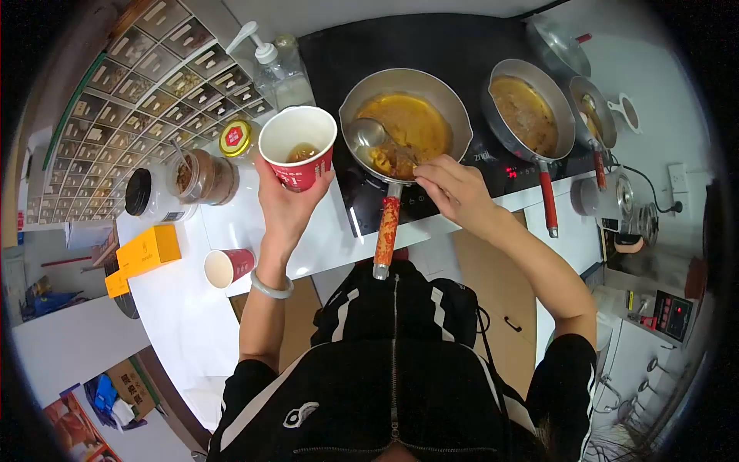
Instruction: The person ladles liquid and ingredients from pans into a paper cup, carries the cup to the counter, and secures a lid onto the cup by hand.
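My left hand (289, 200) is wrapped round a red paper cup (310, 171) with a little brownish liquid at its bottom. The cup is held up beside a saucepan (459, 115) on the black cooktop. In my right hand (459, 192) is the handle of a metal ladle (368, 134), pinched between the fingers. Its bowl is over the pan's left side, at the edge of the yellow-brown broth (416, 115); some darker solids lie near the ladle's handle. Toward my body points the pan's red-orange handle (387, 231), which neither hand touches.
A second pan of broth (526, 115) and a smaller pan (591, 115) stand to the right on the cooktop (339, 46). On the left are a second paper cup (231, 267), a jar of brown powder (212, 177), a pump bottle (285, 81) and a yellow box (150, 249).
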